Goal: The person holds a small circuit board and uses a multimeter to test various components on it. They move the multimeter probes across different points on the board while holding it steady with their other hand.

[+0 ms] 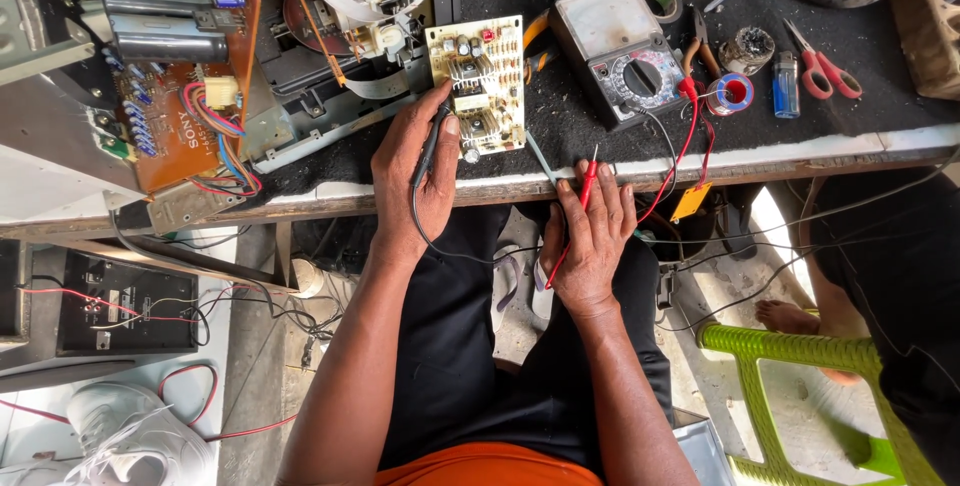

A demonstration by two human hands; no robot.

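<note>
Head view: black probe (432, 142) tip behind left hand (415, 171), contact point unclear.

My left hand (418, 171) grips a matt black plastic probe (432, 143); the workbench (860, 56) is rough, dusty black.

Two probes (432, 141), one multimeter (620, 51)

Black-topped workbench (860, 56), green plastic chair (790, 351), grey concrete floor (255, 396), bright daylight
</note>
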